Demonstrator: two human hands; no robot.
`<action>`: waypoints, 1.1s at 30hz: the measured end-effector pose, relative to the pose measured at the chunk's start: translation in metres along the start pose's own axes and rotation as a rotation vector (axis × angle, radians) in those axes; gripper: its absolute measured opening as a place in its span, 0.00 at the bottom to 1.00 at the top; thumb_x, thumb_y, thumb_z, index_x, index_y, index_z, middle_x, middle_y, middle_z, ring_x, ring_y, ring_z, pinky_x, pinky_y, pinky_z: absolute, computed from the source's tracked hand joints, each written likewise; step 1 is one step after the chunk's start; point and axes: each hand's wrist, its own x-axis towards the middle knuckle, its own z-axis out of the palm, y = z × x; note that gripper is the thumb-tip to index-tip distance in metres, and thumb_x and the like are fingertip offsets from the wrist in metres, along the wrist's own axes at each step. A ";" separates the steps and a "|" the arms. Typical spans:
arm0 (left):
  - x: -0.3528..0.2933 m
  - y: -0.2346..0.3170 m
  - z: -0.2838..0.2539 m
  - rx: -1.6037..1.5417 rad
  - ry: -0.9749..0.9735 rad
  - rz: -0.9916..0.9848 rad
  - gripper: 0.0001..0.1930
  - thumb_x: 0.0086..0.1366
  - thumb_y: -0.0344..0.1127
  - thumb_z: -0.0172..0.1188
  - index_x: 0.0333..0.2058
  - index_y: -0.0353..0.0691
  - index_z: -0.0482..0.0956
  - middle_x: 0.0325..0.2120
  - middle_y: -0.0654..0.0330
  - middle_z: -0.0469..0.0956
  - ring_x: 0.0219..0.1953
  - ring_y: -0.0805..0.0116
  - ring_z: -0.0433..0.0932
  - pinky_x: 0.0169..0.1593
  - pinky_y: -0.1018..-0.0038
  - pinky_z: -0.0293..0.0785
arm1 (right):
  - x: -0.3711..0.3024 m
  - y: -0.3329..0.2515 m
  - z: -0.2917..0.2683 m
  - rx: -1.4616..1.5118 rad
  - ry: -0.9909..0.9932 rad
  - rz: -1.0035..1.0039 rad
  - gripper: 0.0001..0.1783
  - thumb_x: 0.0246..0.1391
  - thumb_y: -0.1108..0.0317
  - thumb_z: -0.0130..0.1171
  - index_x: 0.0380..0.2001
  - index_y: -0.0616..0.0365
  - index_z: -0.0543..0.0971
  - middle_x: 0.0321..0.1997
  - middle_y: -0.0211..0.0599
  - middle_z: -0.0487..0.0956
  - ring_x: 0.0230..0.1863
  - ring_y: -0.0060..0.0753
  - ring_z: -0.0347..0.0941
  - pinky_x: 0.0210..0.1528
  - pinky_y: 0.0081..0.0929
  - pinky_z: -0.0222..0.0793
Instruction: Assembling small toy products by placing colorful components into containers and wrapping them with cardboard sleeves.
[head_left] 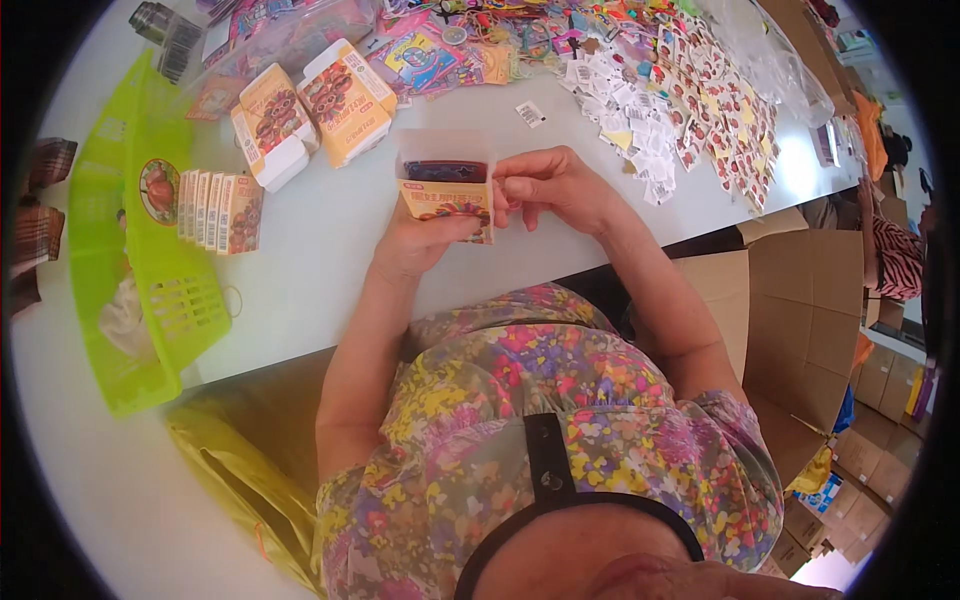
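Over the table in front of me, my left hand (420, 236) grips a small yellow-and-orange cardboard box (440, 198) from below, its thumb across the printed front. The box's top is open with a pale flap (442, 146) standing up. Inside, dark glossy contents (445, 171) show, too unclear to name. My right hand (556, 185) is at the box's right edge, fingers bent and closed against its side; the fingertips are partly hidden. Two similar boxes with open flaps, one box (272, 118) and another box (345, 100), lie beyond my left hand.
On the left stands a green plastic basket (112, 215), with a row of small closed boxes (215, 212) beside it. White labels (625, 105) and small printed stickers (725, 125) are heaped at the far right. Colourful packets (425, 60) lie at the back. A cardboard carton (800, 320) is at my right.
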 end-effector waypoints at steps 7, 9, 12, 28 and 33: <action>-0.002 0.005 0.007 0.023 0.148 -0.068 0.25 0.49 0.21 0.65 0.49 0.32 0.74 0.39 0.55 0.80 0.44 0.65 0.79 0.46 0.71 0.77 | -0.010 -0.025 0.002 -0.283 0.387 -0.198 0.08 0.50 0.79 0.61 0.36 0.66 0.82 0.31 0.38 0.82 0.28 0.25 0.76 0.28 0.20 0.72; 0.001 0.006 0.011 0.161 0.146 -0.051 0.26 0.50 0.21 0.66 0.50 0.33 0.73 0.41 0.57 0.79 0.45 0.67 0.78 0.48 0.72 0.76 | -0.022 -0.048 0.002 -0.291 0.358 -0.342 0.08 0.49 0.80 0.61 0.35 0.67 0.82 0.31 0.38 0.82 0.28 0.25 0.76 0.29 0.19 0.72; 0.002 0.002 0.015 0.334 0.115 -0.019 0.27 0.52 0.21 0.66 0.52 0.34 0.72 0.44 0.60 0.78 0.48 0.71 0.76 0.51 0.74 0.74 | -0.033 -0.079 0.026 -0.372 0.249 -0.477 0.07 0.47 0.83 0.61 0.33 0.68 0.81 0.32 0.38 0.81 0.29 0.24 0.76 0.31 0.18 0.72; 0.004 -0.003 0.013 0.467 0.157 -0.037 0.25 0.51 0.23 0.69 0.50 0.35 0.74 0.42 0.61 0.79 0.44 0.74 0.76 0.50 0.75 0.74 | -0.017 -0.071 0.058 -1.438 0.041 -0.810 0.15 0.43 0.82 0.59 0.38 0.59 0.79 0.37 0.38 0.80 0.34 0.43 0.77 0.34 0.32 0.74; 0.005 -0.002 0.015 0.334 0.165 -0.001 0.25 0.52 0.22 0.68 0.50 0.35 0.74 0.42 0.63 0.79 0.43 0.75 0.77 0.47 0.77 0.74 | -0.016 -0.064 0.051 -1.216 0.272 -0.918 0.14 0.47 0.78 0.63 0.40 0.57 0.80 0.40 0.39 0.79 0.35 0.41 0.77 0.34 0.30 0.73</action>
